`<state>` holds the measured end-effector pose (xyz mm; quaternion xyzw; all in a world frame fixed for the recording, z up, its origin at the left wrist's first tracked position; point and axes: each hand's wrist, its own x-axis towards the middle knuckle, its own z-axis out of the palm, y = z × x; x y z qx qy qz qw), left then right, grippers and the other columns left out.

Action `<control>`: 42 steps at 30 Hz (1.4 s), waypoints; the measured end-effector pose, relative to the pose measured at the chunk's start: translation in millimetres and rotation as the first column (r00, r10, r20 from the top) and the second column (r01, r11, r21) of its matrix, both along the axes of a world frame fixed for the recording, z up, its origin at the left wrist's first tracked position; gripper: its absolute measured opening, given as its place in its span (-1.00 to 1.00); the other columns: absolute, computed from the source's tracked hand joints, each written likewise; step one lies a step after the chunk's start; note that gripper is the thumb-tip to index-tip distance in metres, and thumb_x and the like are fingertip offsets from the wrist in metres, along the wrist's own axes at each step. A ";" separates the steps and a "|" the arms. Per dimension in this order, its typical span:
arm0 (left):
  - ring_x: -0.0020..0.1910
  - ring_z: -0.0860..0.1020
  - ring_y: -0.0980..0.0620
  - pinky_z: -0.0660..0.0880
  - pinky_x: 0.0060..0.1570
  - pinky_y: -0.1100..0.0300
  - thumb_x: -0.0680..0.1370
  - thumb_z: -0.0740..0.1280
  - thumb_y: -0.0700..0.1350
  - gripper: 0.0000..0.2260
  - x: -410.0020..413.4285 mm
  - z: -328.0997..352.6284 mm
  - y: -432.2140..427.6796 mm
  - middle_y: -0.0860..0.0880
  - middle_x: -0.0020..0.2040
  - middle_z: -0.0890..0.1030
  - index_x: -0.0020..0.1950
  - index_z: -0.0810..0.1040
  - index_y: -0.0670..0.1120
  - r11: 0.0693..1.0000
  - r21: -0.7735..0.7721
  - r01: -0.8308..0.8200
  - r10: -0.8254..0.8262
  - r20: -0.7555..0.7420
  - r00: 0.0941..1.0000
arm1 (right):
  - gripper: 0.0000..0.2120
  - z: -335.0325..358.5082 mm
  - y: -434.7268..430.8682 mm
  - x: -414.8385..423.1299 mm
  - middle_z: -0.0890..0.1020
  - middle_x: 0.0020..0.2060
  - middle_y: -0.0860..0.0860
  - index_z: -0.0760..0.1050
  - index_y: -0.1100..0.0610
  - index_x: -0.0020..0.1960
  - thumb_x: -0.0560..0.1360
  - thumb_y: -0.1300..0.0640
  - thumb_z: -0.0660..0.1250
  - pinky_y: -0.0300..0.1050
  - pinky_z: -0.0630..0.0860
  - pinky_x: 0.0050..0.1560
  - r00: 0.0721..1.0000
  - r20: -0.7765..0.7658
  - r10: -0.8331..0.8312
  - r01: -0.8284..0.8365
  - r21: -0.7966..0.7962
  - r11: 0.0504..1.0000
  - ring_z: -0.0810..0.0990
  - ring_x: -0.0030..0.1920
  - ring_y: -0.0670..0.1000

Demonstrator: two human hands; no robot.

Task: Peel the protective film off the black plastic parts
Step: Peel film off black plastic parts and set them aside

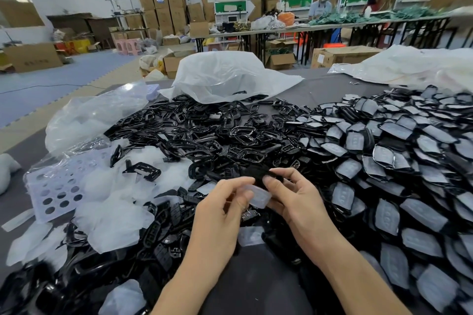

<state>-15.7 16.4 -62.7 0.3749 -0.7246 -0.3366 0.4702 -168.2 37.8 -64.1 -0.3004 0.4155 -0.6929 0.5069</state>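
Dead centre over the counter (325,89), just above the near side of the heap, both hands are on one black part (256,174). The right hand (294,202) has its fingers curled round the part's right end with the thumb on top. The left hand (222,212) is pinching the film (259,195) between thumb and bent fingers.

The part's long axis runs roughly left to right across the view. The film sits just under it between the two thumbs, tilted down a bit to the right. Honestly the part is blurred and blends into the black stuff behind, so I can't tell which face is up, and fingers cover both ends. Can't tell either if the film is fully off or hanging on at one edge.

Left of the hands there's a heap of loose film (110,215) and a holed lilac sheet (56,186). Bare parts (204,133) lie in the middle, and film-covered parts (384,161) pile up on the right, cut off by the frame. A big clear bag (225,77) slumps at the back.
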 end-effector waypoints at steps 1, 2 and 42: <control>-0.13 0.61 0.15 0.51 -0.08 0.29 0.60 0.37 -0.12 -0.84 0.1 -0.2 -0.8 0.15 -0.12 0.64 0.05 0.61 0.17 0.999 0.039 -0.026 0.028 -0.045 0.999 | -0.89 0.1 0.6 1.9 0.72 -0.18 0.09 0.59 0.14 0.00 0.49 0.26 0.44 -0.19 0.64 -0.16 0.999 -0.030 0.026 -0.027 -0.001 1.000 0.73 -0.15 0.02; -0.17 0.62 0.13 0.53 -0.08 0.24 0.59 0.38 -0.14 -0.86 0.3 0.0 -1.4 0.11 -0.15 0.65 0.00 0.60 0.13 0.996 0.081 -0.042 0.050 -0.096 0.994 | -0.89 0.6 1.4 3.4 0.72 -0.18 0.09 0.61 0.11 -0.03 0.46 0.21 0.47 -0.19 0.64 -0.14 0.998 -0.044 0.049 -0.050 -0.005 0.999 0.73 -0.14 0.03; -0.28 0.61 0.07 0.57 -0.13 0.26 0.56 0.41 -0.21 -0.94 4.8 10.8 -3.0 -0.01 -0.30 0.65 -0.01 0.60 -0.07 0.954 0.281 0.104 -0.034 -0.243 0.969 | -0.92 1.0 5.4 11.6 0.69 -0.20 0.04 0.67 -0.06 -0.05 0.49 0.06 0.41 -0.23 0.59 -0.13 0.974 -0.211 0.086 -0.103 -0.075 0.992 0.64 -0.23 -0.04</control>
